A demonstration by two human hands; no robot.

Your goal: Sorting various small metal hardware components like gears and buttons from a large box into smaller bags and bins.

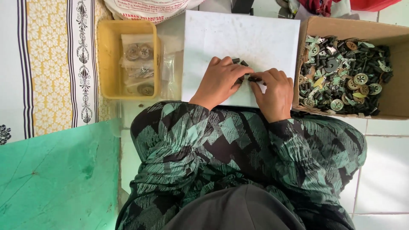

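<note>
Hands meet at the middle of the head view, over a flat white rectangular board (255,38) that lies on the floor before the seated person. The left hand (220,82) rests palm down on the board with its fingers curled over a small cluster of dark, blocky little parts (243,70); the right hand (275,91) comes in from the other side, its fingertips pinched on the same cluster, so both hands are closed on these pieces where they touch. What exactly the fingers do under the knuckles is hidden.

To the right, just beside the board, an open brown cardboard box (396,85) holds a heap of mixed small parts (343,74): dark blocks, pale green stamped pieces and round metal discs. The heap still fills the box floor, so by the look of it much remains to be handled. To the left, a yellow rectangular plastic tray (106,59) holds a few clear plastic bags of round metal discs (138,64); only a small share of the work seems gathered there. The rest of the board is bare apart from the cluster.

Sleeves in a green-and-black pattern (204,140) cover both arms. A green sheet (55,179) and a yellow-and-white patterned cloth (47,64) lie at the left on the white tiled floor (383,170).
</note>
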